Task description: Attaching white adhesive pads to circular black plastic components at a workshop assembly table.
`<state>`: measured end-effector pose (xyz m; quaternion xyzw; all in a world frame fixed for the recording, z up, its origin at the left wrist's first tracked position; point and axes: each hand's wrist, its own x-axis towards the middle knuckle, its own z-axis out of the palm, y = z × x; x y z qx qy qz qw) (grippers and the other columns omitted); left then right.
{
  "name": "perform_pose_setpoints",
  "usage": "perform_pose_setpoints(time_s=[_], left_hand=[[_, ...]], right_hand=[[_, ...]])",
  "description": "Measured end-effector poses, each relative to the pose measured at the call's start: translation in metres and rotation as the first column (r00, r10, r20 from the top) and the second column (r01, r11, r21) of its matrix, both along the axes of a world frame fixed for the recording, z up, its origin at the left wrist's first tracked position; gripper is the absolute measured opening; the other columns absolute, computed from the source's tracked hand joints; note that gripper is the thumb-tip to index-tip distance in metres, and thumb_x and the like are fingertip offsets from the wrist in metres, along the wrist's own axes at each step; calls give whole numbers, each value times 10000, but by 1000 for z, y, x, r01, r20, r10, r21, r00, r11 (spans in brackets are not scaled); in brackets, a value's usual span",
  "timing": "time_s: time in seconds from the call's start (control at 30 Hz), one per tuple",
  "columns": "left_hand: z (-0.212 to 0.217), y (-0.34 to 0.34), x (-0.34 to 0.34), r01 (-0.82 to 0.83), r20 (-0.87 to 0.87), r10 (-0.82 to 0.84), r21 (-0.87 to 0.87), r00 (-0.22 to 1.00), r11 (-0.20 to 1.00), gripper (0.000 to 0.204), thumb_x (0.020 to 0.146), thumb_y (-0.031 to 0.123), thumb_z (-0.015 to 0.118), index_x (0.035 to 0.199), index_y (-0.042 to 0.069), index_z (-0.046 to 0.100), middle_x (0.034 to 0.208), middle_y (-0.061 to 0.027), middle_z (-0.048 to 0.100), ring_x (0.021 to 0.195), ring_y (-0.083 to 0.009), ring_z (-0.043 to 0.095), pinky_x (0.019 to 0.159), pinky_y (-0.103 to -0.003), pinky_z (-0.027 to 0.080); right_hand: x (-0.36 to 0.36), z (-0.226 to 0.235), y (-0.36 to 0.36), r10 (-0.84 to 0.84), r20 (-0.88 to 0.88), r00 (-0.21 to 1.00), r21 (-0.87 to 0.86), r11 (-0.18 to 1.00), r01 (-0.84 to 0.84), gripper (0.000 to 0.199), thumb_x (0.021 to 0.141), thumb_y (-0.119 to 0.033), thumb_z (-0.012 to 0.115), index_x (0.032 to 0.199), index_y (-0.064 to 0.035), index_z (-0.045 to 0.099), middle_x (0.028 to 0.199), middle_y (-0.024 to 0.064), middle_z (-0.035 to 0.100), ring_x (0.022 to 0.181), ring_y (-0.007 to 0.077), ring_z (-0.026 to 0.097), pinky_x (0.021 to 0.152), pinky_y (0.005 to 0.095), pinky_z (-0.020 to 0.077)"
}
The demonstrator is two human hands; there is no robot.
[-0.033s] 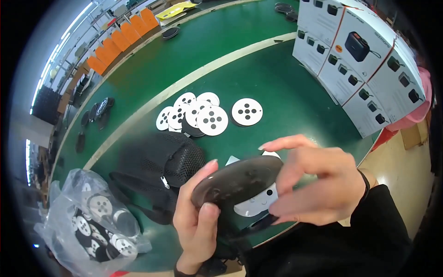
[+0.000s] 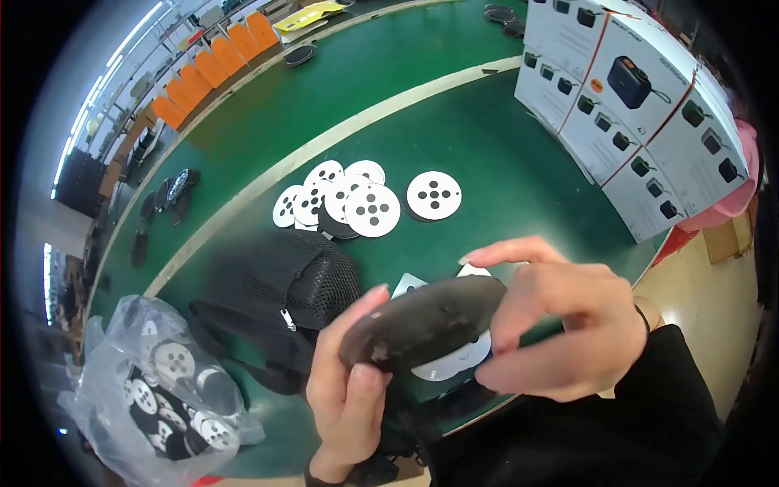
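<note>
Green bench (image 2: 503,162), surface glossy, crossed by pale strip (image 2: 324,144) curving up to right. White cartons (image 2: 633,122) stacked at upper right, printed with small dark boxy devices, orange lines between panels. Pink cloth (image 2: 742,174) just beside cartons, far right; brown cardboard (image 2: 722,242) below it, over pale floor (image 2: 686,284). Upper left: row of orange panels (image 2: 215,71), leaning; yellow item (image 2: 310,15) near them, kind unclear. Bright light tube (image 2: 81,119) far left.

A head-worn fisheye looks down from close above the green table (image 2: 503,154).
</note>
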<state>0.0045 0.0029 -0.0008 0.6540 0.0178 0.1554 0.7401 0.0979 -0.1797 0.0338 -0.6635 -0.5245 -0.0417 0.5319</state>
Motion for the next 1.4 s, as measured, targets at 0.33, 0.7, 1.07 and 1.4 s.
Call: perform_pose_setpoints(time_s=[0.33,0.7,1.07,1.4], left_hand=[[-21,-11,-13,172,292,-160,-16,943,985,360,927,342,453,1261,247,355,1120,-305,497,1066,-402,525,834,-574,453],[5,-4,-10,317,126,-298,-183,946,931,577,891,384,476,1303,-1,351,1242,-249,457,1143,-313,484,972,-437,365],[0,-12,0,367,391,-335,-8,857,930,184,920,137,458,1087,81,401,1111,-420,443,1060,-558,464,899,-590,397],[0,2,-3,472,131,-455,-184,881,862,442,871,301,467,1178,7,345,1170,-359,422,1084,-457,461,932,-508,355]], right_hand=[[-15,-3,3,-145,240,960,223,971,91,218,611,61,608,680,-146,623,732,6,492,553,123,469,750,439,490],[-13,-7,8,-56,358,932,213,977,-23,130,640,-12,653,732,-101,628,750,31,513,608,157,501,672,380,516],[-2,-13,8,-84,299,950,317,948,-16,294,477,143,651,727,-3,600,716,99,512,543,202,483,683,496,529],[-32,-12,23,-402,115,909,607,752,256,231,492,72,656,710,20,602,708,84,483,568,200,481,647,456,546]])
